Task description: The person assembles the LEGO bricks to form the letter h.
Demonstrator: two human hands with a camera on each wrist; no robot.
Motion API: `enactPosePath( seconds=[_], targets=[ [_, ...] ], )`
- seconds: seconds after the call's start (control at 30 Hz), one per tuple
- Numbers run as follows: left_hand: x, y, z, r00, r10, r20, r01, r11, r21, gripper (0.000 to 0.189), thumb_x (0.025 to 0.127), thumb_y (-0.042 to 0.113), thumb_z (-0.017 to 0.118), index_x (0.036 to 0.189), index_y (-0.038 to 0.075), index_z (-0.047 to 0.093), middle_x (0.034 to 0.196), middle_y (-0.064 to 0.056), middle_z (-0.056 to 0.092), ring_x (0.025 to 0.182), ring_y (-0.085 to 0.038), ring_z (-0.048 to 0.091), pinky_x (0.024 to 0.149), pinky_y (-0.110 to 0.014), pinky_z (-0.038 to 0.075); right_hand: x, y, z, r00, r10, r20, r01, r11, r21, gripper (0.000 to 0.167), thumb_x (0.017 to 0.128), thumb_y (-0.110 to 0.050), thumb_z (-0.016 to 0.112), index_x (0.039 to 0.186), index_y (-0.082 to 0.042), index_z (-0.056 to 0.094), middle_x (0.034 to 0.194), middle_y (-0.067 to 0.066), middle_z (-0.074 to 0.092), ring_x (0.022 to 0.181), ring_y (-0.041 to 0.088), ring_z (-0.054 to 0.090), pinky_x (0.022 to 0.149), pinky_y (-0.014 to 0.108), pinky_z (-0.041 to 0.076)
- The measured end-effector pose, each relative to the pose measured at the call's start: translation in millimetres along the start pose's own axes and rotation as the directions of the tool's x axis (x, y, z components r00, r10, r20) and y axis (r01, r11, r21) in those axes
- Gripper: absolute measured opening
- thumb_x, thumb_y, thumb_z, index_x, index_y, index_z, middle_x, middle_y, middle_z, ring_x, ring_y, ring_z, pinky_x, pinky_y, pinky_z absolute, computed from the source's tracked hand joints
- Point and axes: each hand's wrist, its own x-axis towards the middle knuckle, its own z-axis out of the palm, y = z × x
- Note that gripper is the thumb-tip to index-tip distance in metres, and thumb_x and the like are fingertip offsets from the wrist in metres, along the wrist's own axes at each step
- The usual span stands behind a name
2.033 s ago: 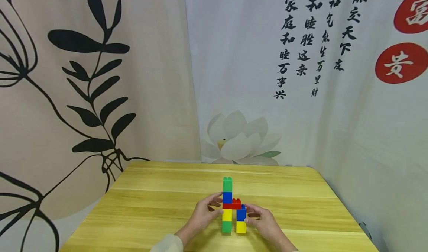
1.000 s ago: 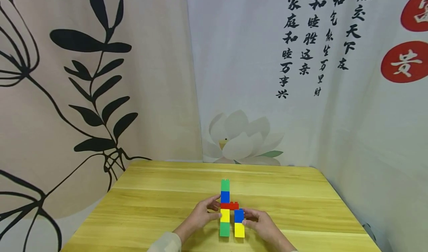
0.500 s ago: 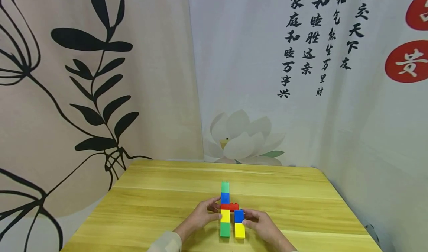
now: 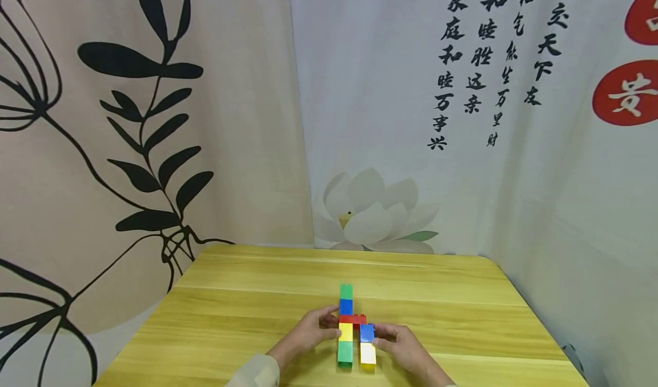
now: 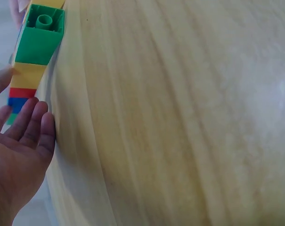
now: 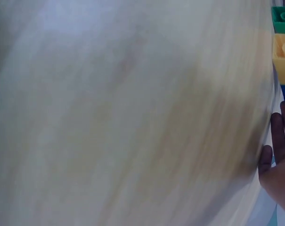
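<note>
A structure of toy building blocks [image 4: 346, 332] is held over the table between both hands. Its tall column runs green, blue, red, yellow, green from the top. The red block [image 4: 353, 319] bridges to a shorter leg of a blue block [image 4: 367, 333] over a yellow one [image 4: 367, 354]. My left hand [image 4: 311, 330] pinches the column's left side, thumb at the yellow block and fingers higher up. My right hand [image 4: 403, 344] pinches the short leg's right side near the blue block. Hollow undersides, such as the green block's [image 5: 40, 35], show in both wrist views, so the structure is tilted.
The wooden table [image 4: 247, 284] spreads around the hands. Behind it hangs a pale cloth backdrop [image 4: 247, 119] with dark plant prints, a lotus and writing. A dark object [image 4: 570, 355], too small to identify, lies beyond the right edge.
The block structure has shifted slightly left and nearer to me. Its top has tipped away and its lower ends toward me. Both hands keep their grip; the view has turned a little.
</note>
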Motion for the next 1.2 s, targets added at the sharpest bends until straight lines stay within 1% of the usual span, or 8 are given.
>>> enactPosePath(
  seconds=[0.2, 0.3, 0.43, 0.53, 0.73, 0.87, 1.07, 1.2],
  targets=[
    [1.6, -1.2, 2.4, 0.998, -0.057, -0.010, 0.057, 0.998, 0.021, 0.058, 0.088, 0.005, 0.075, 0.141, 0.000, 0.052, 0.111, -0.006, 0.064, 0.101, -0.025, 0.060, 0.091, -0.045, 0.051, 1.2, -0.3, 2.3, 0.998, 0.062, 0.004, -0.062, 0.998, -0.024, 0.041, 0.096, -0.021, 0.066, 0.128, 0.004, 0.062, 0.125, 0.018, 0.064, 0.112, 0.032, 0.060, 0.095, 0.052, 0.048],
    [2.4, -1.2, 3.1, 0.997, -0.075, -0.013, 0.075, 0.997, 0.025, 0.058, 0.088, 0.006, 0.075, 0.141, 0.002, 0.052, 0.112, -0.005, 0.064, 0.101, -0.024, 0.060, 0.091, -0.045, 0.050, 2.4, -0.2, 2.3, 0.998, 0.060, 0.001, -0.060, 0.997, -0.045, 0.041, 0.096, -0.020, 0.066, 0.129, 0.003, 0.062, 0.125, 0.018, 0.064, 0.112, 0.033, 0.060, 0.094, 0.052, 0.048],
    [1.8, -0.6, 3.2, 0.997, -0.079, -0.012, 0.079, 0.997, 0.012, 0.059, 0.088, 0.005, 0.074, 0.142, 0.002, 0.051, 0.114, -0.006, 0.063, 0.104, -0.027, 0.060, 0.092, -0.048, 0.050, 2.6, -1.6, 1.5, 0.998, 0.058, -0.005, -0.058, 0.996, -0.068, 0.040, 0.096, -0.019, 0.066, 0.129, 0.004, 0.061, 0.121, 0.016, 0.066, 0.109, 0.032, 0.061, 0.092, 0.051, 0.049],
    [1.0, -0.1, 2.8, 0.996, -0.084, -0.010, 0.084, 0.996, 0.002, 0.059, 0.089, 0.005, 0.074, 0.143, 0.002, 0.050, 0.115, -0.007, 0.063, 0.106, -0.028, 0.061, 0.092, -0.048, 0.050, 2.2, -3.9, 1.2, 0.998, 0.070, -0.008, -0.070, 0.996, -0.058, 0.040, 0.097, -0.018, 0.066, 0.129, 0.005, 0.061, 0.120, 0.016, 0.066, 0.109, 0.032, 0.061, 0.092, 0.050, 0.050],
    [-2.6, -0.2, 2.1, 0.993, -0.115, 0.001, 0.115, 0.993, -0.018, 0.061, 0.089, 0.008, 0.074, 0.144, 0.005, 0.049, 0.117, -0.006, 0.061, 0.105, -0.028, 0.060, 0.084, -0.044, 0.054, 2.3, -5.1, 0.6, 0.998, 0.068, -0.014, -0.069, 0.996, -0.053, 0.039, 0.097, -0.016, 0.065, 0.129, 0.005, 0.060, 0.119, 0.016, 0.067, 0.107, 0.031, 0.062, 0.090, 0.048, 0.051],
    [-7.1, 0.5, 3.9, 0.996, -0.092, 0.016, 0.093, 0.994, -0.050, 0.063, 0.089, 0.006, 0.073, 0.146, 0.002, 0.046, 0.118, -0.008, 0.060, 0.104, -0.028, 0.061, 0.079, -0.040, 0.055, 3.5, -2.8, -0.7, 0.998, 0.057, -0.012, -0.058, 0.997, -0.055, 0.039, 0.096, -0.014, 0.066, 0.129, 0.006, 0.060, 0.117, 0.015, 0.067, 0.105, 0.029, 0.062, 0.089, 0.045, 0.052],
    [-13.1, 0.2, 9.1, 0.999, -0.041, 0.027, 0.044, 0.995, -0.094, 0.063, 0.089, 0.002, 0.072, 0.145, -0.002, 0.044, 0.119, -0.012, 0.058, 0.099, -0.026, 0.061, 0.077, -0.037, 0.056, 3.5, -0.9, -1.7, 0.998, 0.065, -0.018, -0.065, 0.997, -0.045, 0.040, 0.095, -0.013, 0.067, 0.129, 0.006, 0.060, 0.115, 0.013, 0.068, 0.103, 0.026, 0.062, 0.088, 0.044, 0.052],
    [-14.7, -0.4, 9.6, 0.999, -0.033, 0.025, 0.035, 0.994, -0.104, 0.062, 0.089, 0.002, 0.072, 0.145, -0.002, 0.044, 0.120, -0.013, 0.058, 0.100, -0.027, 0.061, 0.077, -0.036, 0.056, 2.6, -0.7, -2.3, 0.998, 0.064, -0.024, -0.066, 0.996, -0.052, 0.040, 0.096, -0.014, 0.066, 0.130, 0.006, 0.059, 0.115, 0.013, 0.068, 0.103, 0.027, 0.062, 0.089, 0.046, 0.051]
  ],
)
